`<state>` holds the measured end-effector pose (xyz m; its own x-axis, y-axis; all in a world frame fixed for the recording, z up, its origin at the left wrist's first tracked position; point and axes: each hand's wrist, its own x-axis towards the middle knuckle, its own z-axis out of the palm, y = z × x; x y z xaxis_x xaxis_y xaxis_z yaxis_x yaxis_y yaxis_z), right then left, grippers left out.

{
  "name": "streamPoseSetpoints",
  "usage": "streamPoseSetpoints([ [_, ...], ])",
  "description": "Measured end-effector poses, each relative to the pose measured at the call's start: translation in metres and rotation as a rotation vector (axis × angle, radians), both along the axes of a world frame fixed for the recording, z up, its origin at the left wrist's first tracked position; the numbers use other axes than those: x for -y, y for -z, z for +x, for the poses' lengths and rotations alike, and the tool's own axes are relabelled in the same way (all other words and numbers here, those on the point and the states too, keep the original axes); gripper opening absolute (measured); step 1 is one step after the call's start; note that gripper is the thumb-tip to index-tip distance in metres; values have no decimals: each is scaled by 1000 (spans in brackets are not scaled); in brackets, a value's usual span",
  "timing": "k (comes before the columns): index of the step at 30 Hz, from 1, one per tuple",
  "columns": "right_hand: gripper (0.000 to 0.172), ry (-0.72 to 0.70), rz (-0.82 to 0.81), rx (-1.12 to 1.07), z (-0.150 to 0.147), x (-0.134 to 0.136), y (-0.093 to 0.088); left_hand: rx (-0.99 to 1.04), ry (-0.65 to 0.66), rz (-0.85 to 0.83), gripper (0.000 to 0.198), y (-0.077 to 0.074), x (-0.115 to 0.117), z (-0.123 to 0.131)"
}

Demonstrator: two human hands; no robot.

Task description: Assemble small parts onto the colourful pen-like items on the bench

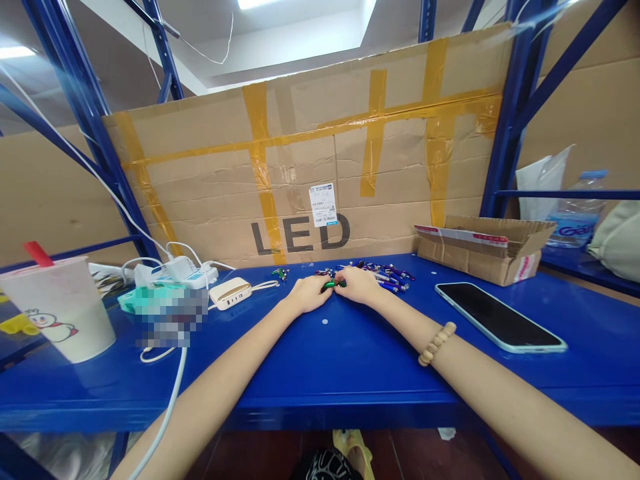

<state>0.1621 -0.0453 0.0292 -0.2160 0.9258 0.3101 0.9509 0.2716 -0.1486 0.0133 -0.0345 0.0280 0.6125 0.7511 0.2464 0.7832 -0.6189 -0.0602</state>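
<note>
My left hand point(310, 294) and my right hand point(357, 285) meet near the middle of the blue shelf top point(320, 373). Between their fingertips, both hands pinch a small green cylindrical item point(333, 285). Just right of my right hand lies a loose pile of small blue and silver stick-shaped items point(387, 275). A small green-and-metal piece point(280, 273) sits apart, left of my left hand. A wooden bead bracelet point(437, 343) circles my right wrist.
Left of my hands are a cream power bank point(230, 293), a white power strip point(175, 272) with cables, and a plastic cup point(57, 310). A smartphone point(500, 317) lies right, below an open cardboard box point(480, 257). A taped cardboard sheet point(300, 180) stands behind.
</note>
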Motion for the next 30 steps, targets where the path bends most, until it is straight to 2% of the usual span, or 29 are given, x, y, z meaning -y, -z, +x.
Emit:
streamPoseSetpoints([
  [30,24,-77,29,106,0,6,-4,-46,-44,7,27,-1,0,1],
])
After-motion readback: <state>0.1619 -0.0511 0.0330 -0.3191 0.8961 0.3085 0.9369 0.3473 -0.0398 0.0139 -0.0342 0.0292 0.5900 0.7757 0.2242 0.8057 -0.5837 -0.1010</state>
